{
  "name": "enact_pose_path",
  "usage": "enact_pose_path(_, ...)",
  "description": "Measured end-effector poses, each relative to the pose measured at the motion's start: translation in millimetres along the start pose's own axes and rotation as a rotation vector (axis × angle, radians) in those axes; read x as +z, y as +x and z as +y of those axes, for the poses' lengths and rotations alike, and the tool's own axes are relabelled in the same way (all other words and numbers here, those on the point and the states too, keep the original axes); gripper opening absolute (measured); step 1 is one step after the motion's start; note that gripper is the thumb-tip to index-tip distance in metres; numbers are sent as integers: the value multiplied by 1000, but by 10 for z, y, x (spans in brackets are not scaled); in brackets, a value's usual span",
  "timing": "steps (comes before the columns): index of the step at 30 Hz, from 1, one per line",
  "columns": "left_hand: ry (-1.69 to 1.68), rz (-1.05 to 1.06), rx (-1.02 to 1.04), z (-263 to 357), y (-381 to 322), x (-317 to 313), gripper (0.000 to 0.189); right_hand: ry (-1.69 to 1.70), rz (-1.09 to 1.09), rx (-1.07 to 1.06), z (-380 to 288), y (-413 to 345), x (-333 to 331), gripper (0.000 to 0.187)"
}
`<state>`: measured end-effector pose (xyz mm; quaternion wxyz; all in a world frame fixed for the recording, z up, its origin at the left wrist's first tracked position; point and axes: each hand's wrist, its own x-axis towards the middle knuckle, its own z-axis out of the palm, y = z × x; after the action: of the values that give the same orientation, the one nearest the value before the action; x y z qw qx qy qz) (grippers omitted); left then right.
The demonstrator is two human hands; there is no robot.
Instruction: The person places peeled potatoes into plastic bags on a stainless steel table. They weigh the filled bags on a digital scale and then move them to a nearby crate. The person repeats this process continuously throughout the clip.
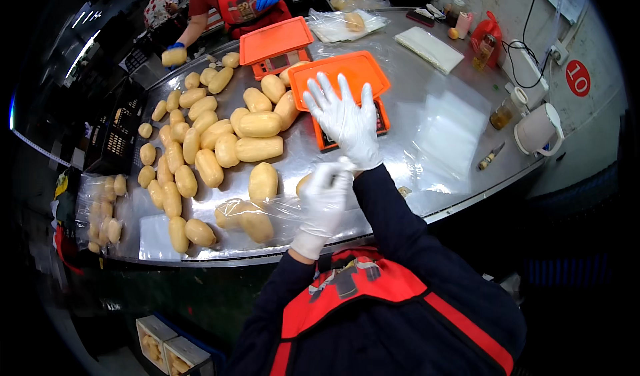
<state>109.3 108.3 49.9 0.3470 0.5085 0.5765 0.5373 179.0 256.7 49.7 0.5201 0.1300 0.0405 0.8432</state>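
Note:
My left hand (325,196), in a white glove, pinches the cuff of the glove on my right hand (345,118). The right hand is held up with its fingers spread and nothing in it. Behind and below it is an orange digital scale (367,68) with a tray on top. Left of my hands lies a clear plastic bag (282,208) with what look like peeled potatoes (256,226) in or under it; which, I cannot tell. A large spread of loose peeled potatoes (209,168) covers the left half of the metal table (295,173).
A co-worker's blue-gloved hand (175,48) holds a potato near a second orange scale (276,41). Flat plastic bags (445,141) lie to the right, with a small knife (490,157) and a kettle (537,128) beyond. Filled bags (105,211) sit at the left edge.

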Motion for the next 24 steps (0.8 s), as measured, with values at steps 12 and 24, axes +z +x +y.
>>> enact_pose_path(12, -33, -81, 115, -422, 190, 151, 8, 302, 51, -101, -127, 38, 28, 52)
enact_pose_path(24, 368, -98, 553, -399, 79, 96, 13, -10, 134, -244, -200, 158, 13, 51)
